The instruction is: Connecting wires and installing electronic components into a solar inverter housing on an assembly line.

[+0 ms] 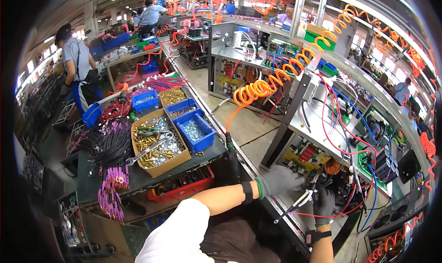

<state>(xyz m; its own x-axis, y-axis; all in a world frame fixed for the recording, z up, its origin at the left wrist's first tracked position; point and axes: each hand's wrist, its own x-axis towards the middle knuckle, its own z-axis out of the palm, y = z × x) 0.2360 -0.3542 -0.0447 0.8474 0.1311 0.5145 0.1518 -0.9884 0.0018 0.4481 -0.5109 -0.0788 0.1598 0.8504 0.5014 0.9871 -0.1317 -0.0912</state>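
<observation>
Head view: both gloved hands are at the near side of the open metal unit (pixel 317 120), close together but apart. Left hand (pixel 282 181) reaches in from the left, blurred; cannot tell whether it grips. Right hand (pixel 323 205) is beside the dark cabling; closure on it likewise unclear. White-sleeved leads (pixel 303 199) lie between the hands, toward the near edge. Step in hand, judged: handling wiring at the unit. Next move calls for a sure hold on the leads, clear of the red wire (pixel 328 215).
</observation>
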